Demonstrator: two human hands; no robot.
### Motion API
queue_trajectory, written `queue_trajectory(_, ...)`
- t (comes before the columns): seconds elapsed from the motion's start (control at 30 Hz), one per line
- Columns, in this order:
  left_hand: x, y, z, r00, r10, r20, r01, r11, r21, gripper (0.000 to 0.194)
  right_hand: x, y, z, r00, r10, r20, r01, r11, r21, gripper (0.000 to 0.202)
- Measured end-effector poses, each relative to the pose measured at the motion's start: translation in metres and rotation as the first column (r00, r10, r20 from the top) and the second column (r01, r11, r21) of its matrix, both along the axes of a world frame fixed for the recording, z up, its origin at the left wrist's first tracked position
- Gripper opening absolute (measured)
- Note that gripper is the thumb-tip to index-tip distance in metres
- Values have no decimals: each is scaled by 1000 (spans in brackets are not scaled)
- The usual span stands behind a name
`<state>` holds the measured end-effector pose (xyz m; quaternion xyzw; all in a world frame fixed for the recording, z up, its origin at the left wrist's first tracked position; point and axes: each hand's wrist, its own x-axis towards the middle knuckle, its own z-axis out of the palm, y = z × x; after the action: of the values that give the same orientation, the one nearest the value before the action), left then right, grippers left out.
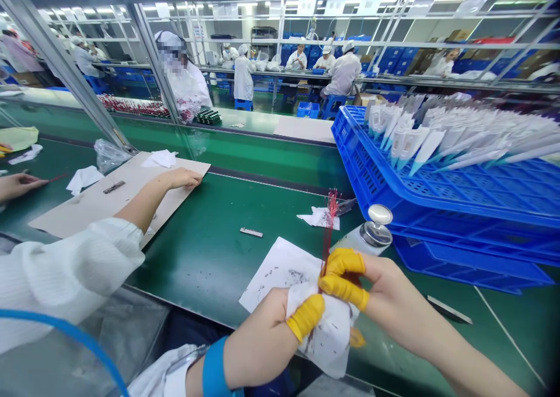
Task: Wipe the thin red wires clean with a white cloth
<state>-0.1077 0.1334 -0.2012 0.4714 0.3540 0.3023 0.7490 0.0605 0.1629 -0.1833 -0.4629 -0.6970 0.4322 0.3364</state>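
My left hand [273, 336], with a yellow finger cot on the thumb, is closed on a white wipe [330, 341] marked with dark smudges. My right hand [382, 286], in yellow finger cots, pinches a bundle of thin red wires [329, 234] just above the wipe. The wires stand upward from the fingertips; their lower ends are hidden by the wipe and fingers. Under my hands lies a white paper sheet [280, 269] dotted with dark scraps. Beside my right hand stands a white bottle [359, 236] with a metal pump top.
Blue stacked trays [371, 181] at right hold many white, blue-tipped pieces. A small metal strip [251, 232] and a crumpled wipe [317, 217] lie on the green bench [196, 269]. At left, a co-worker's arm [144, 210] reaches across a cardboard sheet [87, 210].
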Motion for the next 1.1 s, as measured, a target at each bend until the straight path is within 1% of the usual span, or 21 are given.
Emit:
queue_trajectory(0.1,2,-2,-5,998,52,29,-51,998,-34,46,2,-2,-3,1000,-16,-27,16,1000,-4,26)
queue_trajectory(0.17,3,-3,-8,997,76,24,-74,996,-55,48,4,-4,-5,998,-44,-36,43,998,-40,26)
queue_trajectory(0.2,3,-4,-9,998,65,22,-64,996,-56,48,6,-6,-7,998,-55,-36,53,997,-64,26)
queue_trajectory(0.3,7,-4,-10,1000,-27,9,27,999,-16,45,14,-12,-14,996,-86,-26,83,989,-120,26)
queue_trajectory(0.33,9,-4,-10,999,-42,-11,42,999,-1,45,17,-14,-16,995,-97,-18,94,987,-128,25)
queue_trajectory(0.47,17,-5,-12,995,-22,-102,24,1000,13,46,27,-19,-21,991,-132,22,134,979,-157,23)
queue_trajectory(0.63,25,-5,-14,993,-114,-30,113,993,-15,46,34,-23,-16,988,-155,9,152,959,-238,26)
queue_trajectory(0.73,30,-5,-18,991,-136,-12,135,990,-40,48,38,-25,-12,989,-147,-22,136,955,-265,25)
queue_trajectory(0.87,36,-4,-21,985,-167,-34,167,986,4,47,41,-28,-12,984,-178,-28,164,950,-267,21)
queue_trajectory(0.93,38,-5,-21,984,-176,-34,177,984,33,45,43,-30,-15,980,-196,-46,175,942,-286,22)
queue_trajectory(1.0,40,-7,-23,981,-196,-12,196,980,34,44,44,-32,-23,976,-205,-73,171,929,-329,24)
queue_trajectory(1.1,44,-13,-32,977,-213,3,213,977,3,46,45,-39,-41,973,-217,-82,169,903,-395,26)
